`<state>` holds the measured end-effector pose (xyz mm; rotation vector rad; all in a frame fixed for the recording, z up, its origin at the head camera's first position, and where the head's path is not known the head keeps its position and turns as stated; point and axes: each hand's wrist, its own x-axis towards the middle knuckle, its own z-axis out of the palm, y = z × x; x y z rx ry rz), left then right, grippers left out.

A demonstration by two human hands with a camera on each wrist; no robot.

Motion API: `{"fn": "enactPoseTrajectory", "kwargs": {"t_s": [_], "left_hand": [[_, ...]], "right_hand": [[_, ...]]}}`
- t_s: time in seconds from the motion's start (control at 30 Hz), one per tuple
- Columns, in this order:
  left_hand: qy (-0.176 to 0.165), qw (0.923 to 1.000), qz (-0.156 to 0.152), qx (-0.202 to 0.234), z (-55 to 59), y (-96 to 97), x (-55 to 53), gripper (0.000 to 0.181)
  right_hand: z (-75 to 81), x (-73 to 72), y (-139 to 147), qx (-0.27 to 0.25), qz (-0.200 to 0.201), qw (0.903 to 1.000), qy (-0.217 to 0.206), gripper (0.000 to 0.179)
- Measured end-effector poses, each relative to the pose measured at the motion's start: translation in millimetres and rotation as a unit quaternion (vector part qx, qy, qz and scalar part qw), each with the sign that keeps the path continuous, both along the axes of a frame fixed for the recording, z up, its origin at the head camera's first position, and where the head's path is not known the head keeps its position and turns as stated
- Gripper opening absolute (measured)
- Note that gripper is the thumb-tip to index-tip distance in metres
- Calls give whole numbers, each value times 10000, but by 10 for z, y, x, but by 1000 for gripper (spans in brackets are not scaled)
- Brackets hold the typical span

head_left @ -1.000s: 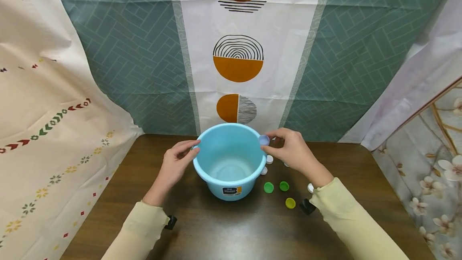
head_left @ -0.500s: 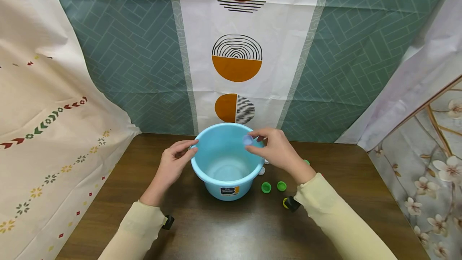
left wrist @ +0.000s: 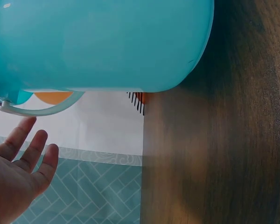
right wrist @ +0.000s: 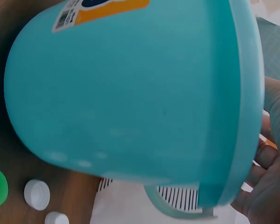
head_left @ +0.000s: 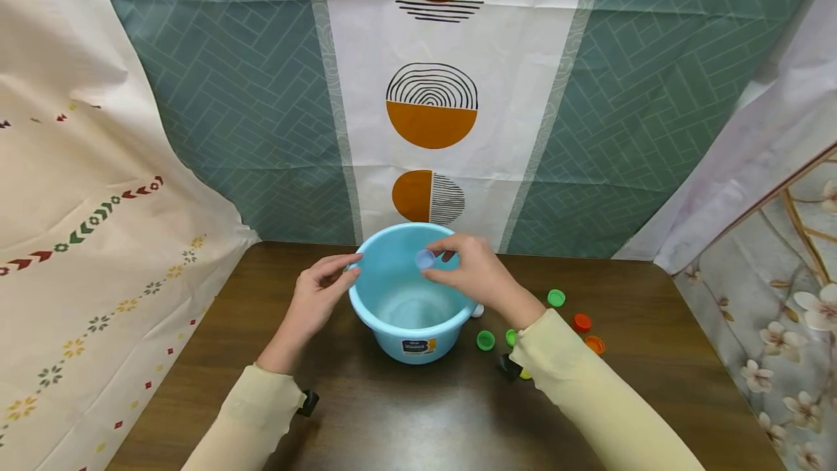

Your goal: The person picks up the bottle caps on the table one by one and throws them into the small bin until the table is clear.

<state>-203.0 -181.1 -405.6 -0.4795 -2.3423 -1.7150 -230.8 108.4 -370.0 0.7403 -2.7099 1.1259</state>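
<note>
A light blue plastic bucket (head_left: 386, 340) stands on the table with its mouth up. At its left rim rests my left hand (head_left: 319, 295), thumb and index finger pinching the edge. The other fingers (left wrist: 32, 151) of that hand spread loosely beside the bucket's handle (left wrist: 46, 111) in the left wrist view. Over the bucket's mouth, my right hand (head_left: 474, 271) pinches a pale blue-violet bottle cap (head_left: 425, 259) between thumb and fingertips. In the right wrist view the bucket's wall (right wrist: 121, 102) hides the cap, and part of the right hand (right wrist: 270, 172) shows past the rim.
Right of the bucket, loose bottle caps lie on the brown table (head_left: 405, 427): a green cap (head_left: 485, 341), another green cap (head_left: 556, 298), a red cap (head_left: 582, 323), an orange cap (head_left: 595, 344) and white caps (right wrist: 37, 194). A patterned cloth (head_left: 275, 129) hangs behind.
My right hand has moved left with the cap, from the bucket's right rim to over its mouth. Red and orange caps have come into sight behind the arm. The left hand stays at the rim.
</note>
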Motion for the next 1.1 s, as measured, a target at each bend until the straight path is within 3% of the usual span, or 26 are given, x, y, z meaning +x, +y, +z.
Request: {"fn": "enactPoseTrajectory", "kwargs": {"t_s": [0.37,0.57,1.1], "left_hand": [[34,10000,18,-40,2,0,12,32],[51,10000,23,-25,14,11,11,32],[-64,10000,12,61,43,27,28,31]], "right_hand": [[-21,-15,-217,94,322,9994,22,36],[-40,-18,-251,345,283,9989,106,38],[-21,-9,-227,418,244,9988,55,43]]}}
